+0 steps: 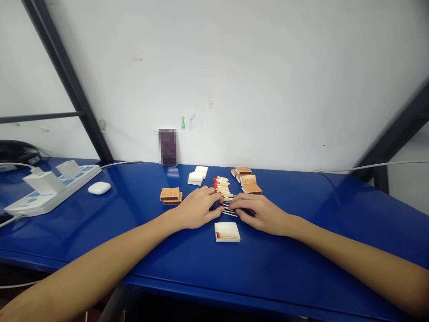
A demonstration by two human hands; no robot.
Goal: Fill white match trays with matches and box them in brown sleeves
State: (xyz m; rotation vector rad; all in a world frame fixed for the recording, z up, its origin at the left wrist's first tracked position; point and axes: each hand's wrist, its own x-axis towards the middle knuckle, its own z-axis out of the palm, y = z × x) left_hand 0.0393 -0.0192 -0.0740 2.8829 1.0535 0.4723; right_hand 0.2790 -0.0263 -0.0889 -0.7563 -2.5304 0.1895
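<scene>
A pile of loose red-headed matches (221, 185) lies on the blue table, heads toward the left. My left hand (199, 206) is at the near end of the pile, thumb and forefinger closed in at the heads of a few matches. Across from it, my right hand (261, 213) has its curled fingertips on the plain ends of the same matches. Just in front of both hands sits an open white matchbox tray (228, 226) with several matches along its near side, heads left.
Orange matchbox sleeves lie in a left stack (170, 194) and a right group (250, 181). White trays (197, 175) rest behind my left hand. Farther left are a white earbud case (99, 188) and a power strip (50, 197) with chargers. A blurred dark card (168, 147) leans on the wall.
</scene>
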